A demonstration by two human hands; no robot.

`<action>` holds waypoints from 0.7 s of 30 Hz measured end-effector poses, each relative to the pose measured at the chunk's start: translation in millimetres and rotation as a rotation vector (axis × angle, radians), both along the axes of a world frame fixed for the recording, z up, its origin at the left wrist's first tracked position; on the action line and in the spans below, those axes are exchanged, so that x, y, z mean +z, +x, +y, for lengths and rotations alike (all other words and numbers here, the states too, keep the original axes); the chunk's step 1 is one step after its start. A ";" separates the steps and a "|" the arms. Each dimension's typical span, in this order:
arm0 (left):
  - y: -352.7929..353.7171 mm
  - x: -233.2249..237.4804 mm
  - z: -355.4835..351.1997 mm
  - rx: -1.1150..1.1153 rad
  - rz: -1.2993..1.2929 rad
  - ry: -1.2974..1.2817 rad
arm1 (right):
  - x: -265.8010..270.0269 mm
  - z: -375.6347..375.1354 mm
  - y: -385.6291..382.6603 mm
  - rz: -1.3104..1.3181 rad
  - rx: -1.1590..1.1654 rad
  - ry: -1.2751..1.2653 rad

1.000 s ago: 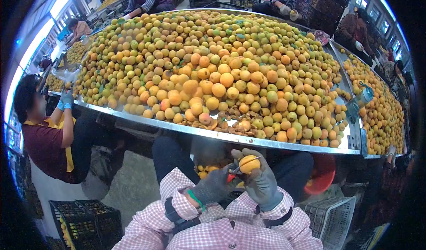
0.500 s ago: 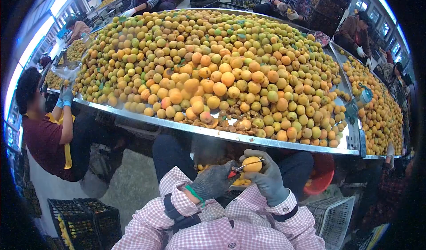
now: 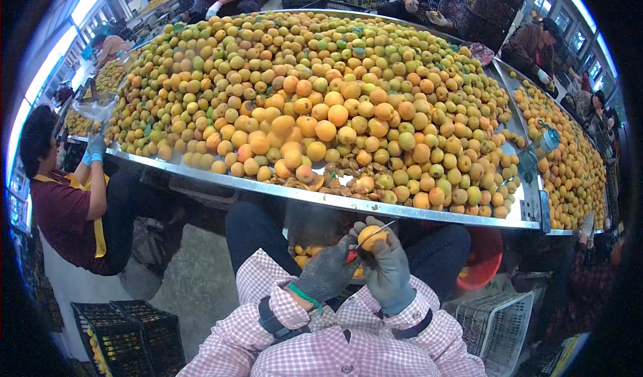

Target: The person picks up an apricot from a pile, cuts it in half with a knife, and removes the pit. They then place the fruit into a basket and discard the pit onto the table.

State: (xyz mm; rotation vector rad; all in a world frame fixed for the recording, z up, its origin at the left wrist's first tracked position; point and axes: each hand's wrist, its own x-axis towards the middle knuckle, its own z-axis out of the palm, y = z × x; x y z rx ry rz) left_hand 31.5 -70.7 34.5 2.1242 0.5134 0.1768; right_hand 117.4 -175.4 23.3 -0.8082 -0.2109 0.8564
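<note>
— How far had the cutting got?
— Hardly anywhere, by my reckoning. The gloved left hand was closed around a small knife with a red handle. Its blade lay across an apricot, which the right hand cupped tightly at lower centre, just under the table rim. The fruit looked whole, so I judged that cut barely begun
— And the rest of it?
— The heap covered the table across the upper frame, all uncut as far as I could see. Brown stones lay along the near edge, and a few yellow pieces showed between the knees, so a little was done
— What couldn't you make out?
— The arms hid whatever held those pieces. The blade was thin and blurred, so I couldn't tell how deep it sat. The people at the top were cut off by the frame edge
</note>
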 end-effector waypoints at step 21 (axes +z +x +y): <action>-14.3 12.4 23.5 -0.208 -0.284 -0.425 | 5.8 -20.6 13.5 -0.018 0.214 -0.107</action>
